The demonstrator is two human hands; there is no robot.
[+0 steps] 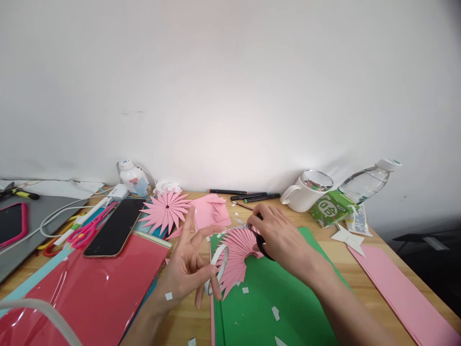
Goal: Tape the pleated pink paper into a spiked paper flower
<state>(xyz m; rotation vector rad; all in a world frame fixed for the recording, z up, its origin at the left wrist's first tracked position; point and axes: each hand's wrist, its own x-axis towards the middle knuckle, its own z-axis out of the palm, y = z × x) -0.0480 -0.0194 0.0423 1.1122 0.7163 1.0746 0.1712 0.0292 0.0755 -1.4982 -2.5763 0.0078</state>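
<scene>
My left hand (185, 269) holds a narrow white roll of tape (217, 254) between thumb and lower fingers, its index and middle fingers stretched out. In my right hand (283, 238) are scissors with black handles (265, 247), their blades near my left fingertips, where a thin strip seems to run. Below both hands lies a curved pink fan of folded paper pieces (234, 259) on green paper sheets (281, 298). Several small white paper scraps (275, 313) are scattered there, and one sticks to my left wrist.
A finished-looking pink paper pinwheel (166, 206) and pink squares (205, 211) lie behind. At left are a phone (115, 228), pink scissors (91, 226) and a red folder (93, 288). A white mug (304, 194), water bottle (367, 182) and pink strips (406, 293) occupy the right.
</scene>
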